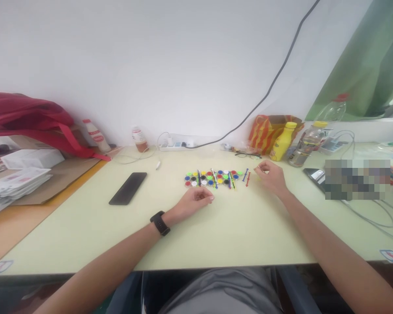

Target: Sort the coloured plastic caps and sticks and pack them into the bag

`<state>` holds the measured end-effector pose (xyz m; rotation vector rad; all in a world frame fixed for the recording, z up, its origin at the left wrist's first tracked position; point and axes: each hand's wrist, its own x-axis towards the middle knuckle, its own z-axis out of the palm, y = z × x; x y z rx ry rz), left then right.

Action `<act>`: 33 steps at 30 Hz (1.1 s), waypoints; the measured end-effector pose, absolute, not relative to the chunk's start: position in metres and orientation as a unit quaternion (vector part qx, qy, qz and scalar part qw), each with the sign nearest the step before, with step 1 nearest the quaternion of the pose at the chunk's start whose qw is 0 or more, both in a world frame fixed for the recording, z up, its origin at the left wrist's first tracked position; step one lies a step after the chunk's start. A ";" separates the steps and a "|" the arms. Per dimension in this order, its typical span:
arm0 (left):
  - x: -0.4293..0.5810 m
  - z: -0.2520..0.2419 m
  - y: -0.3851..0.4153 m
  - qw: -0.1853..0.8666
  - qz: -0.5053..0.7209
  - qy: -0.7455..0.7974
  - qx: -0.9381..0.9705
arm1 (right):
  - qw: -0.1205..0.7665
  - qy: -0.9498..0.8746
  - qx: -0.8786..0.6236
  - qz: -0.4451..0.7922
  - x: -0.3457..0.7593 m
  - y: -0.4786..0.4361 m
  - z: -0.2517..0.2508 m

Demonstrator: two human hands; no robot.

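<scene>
Many small round discs in red, blue, green, yellow, white and black [210, 178] lie in rows near the middle of a pale yellow-green tabletop [236, 237], with thin multicoloured sticks [214, 178] across them in 3 places. 2 loose sticks, a thin blue stick [245, 175] and a thin red stick [248, 179], lie just right of the discs. The person's left hand [198, 199], a black wristwatch [160, 223] on its wrist, is just in front of the discs, fingers loosely curled; whether they hold anything cannot be told. The right hand [270, 175] is near the red stick, thumb and index finger drawn together; what, if anything, is between them cannot be told. A flat black rectangular phone [128, 188] lies farther left.
</scene>
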<state>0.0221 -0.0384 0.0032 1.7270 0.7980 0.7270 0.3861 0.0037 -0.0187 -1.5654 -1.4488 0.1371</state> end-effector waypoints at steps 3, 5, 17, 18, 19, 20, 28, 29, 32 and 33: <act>0.022 0.004 -0.039 0.522 0.304 0.337 0.722 | 0.482 -0.616 -0.619 0.075 0.387 0.006 -0.020; 0.022 0.004 -0.039 0.522 0.305 0.338 0.721 | 0.470 -0.642 -0.599 0.085 0.387 0.007 -0.022; 0.022 0.005 -0.039 0.528 0.300 0.336 0.720 | 0.382 -0.691 -0.613 -0.025 0.388 0.010 -0.026; 0.022 0.005 -0.039 0.528 0.300 0.336 0.720 | 0.390 -0.687 -0.613 -0.036 0.388 0.011 -0.026; 0.022 0.005 -0.039 0.529 0.299 0.336 0.720 | 0.399 -0.682 -0.611 -0.045 0.389 0.012 -0.026; 0.022 0.005 -0.039 0.529 0.299 0.336 0.719 | 0.408 -0.679 -0.608 -0.051 0.390 0.012 -0.026; 0.023 0.009 -0.040 0.528 0.300 0.337 0.720 | 0.259 -0.742 -0.617 -0.050 0.371 0.001 -0.026; 0.023 0.009 -0.040 0.528 0.298 0.337 0.720 | 0.241 -0.742 -0.623 -0.058 0.367 0.000 -0.026; 0.023 0.008 -0.040 0.527 0.298 0.338 0.721 | 0.205 -0.742 -0.633 -0.078 0.360 -0.004 -0.027; 0.023 0.008 -0.040 0.526 0.298 0.338 0.721 | 0.197 -0.743 -0.635 -0.081 0.359 -0.004 -0.028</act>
